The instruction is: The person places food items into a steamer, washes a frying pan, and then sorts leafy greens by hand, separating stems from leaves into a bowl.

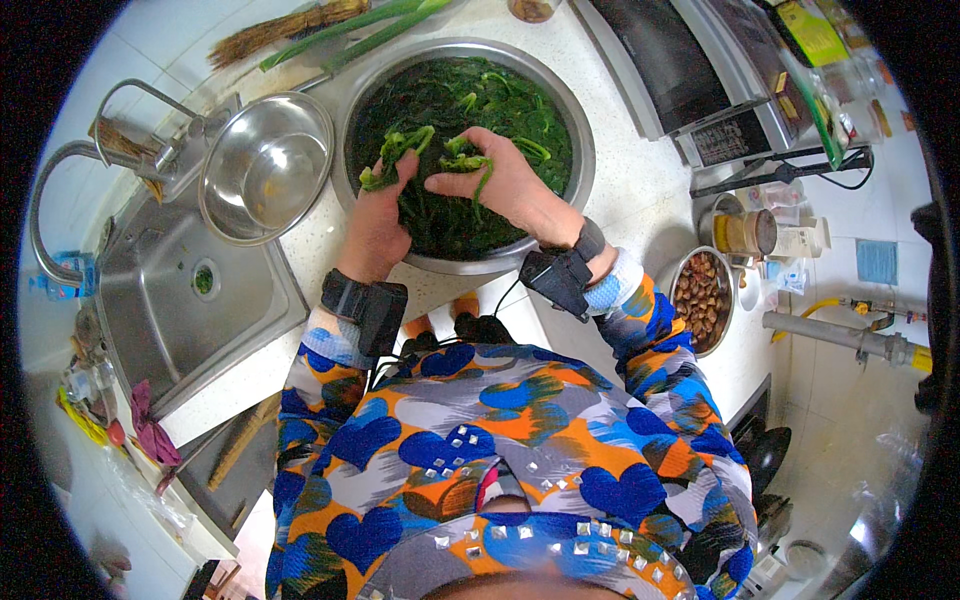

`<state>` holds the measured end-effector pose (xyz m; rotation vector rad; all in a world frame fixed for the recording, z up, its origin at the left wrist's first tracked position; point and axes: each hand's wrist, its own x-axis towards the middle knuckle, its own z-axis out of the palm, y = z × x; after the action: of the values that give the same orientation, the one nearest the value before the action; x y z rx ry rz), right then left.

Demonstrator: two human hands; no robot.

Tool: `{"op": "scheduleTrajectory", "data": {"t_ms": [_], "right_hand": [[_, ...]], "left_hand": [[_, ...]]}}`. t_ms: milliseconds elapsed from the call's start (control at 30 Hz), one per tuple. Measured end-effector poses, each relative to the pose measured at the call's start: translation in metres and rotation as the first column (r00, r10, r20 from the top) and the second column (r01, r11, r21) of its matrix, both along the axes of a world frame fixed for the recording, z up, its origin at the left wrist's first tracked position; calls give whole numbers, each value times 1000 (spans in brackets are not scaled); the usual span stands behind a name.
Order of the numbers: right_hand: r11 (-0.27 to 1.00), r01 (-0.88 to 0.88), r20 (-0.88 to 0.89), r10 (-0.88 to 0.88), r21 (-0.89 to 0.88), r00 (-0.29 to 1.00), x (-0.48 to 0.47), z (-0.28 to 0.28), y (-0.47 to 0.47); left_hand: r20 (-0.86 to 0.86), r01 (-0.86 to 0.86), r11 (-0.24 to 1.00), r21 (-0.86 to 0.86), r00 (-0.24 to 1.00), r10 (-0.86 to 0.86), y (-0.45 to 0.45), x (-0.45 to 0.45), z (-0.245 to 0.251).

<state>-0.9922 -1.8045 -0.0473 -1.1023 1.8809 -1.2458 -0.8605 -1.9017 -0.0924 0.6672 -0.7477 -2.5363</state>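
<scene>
A wide metal basin [585, 161] filled with wet, dark leafy greens [457, 225] stands on the counter before me. Over its left part, my left hand [382, 217] grips a small bunch of green stems and leaves [405, 142] between thumb and fingers. My right hand [510, 180] is above the basin's middle, with other green stems [469, 161] held at its fingers; some stems hang down towards the greens below. A gap separates the two hands. Both wrists carry black strapped devices.
Left of the basin, a shiny metal bowl [262, 165] overlaps the edge of the steel sink [172, 300]. Green onions [375, 34] and a straw brush [285, 31] lie behind. At right are a microwave [667, 60] and a metal bowl of brown chunks [703, 300].
</scene>
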Motion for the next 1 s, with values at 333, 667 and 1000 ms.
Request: {"op": "scheduleTrajectory", "data": {"t_ms": [333,667,1000], "right_hand": [[999,37,176,-43,40,983,-10,-15,16],[999,-43,129,41,14,991,0,-9,8],[996,64,210,-75,61,975,-12,-12,21]], "left_hand": [[-89,-18,988,155,996,32,-9,4,-6],[-73,11,990,143,997,-1,-3,1,-10],[-231,54,988,144,973,-19,-4,8,-8]]}}
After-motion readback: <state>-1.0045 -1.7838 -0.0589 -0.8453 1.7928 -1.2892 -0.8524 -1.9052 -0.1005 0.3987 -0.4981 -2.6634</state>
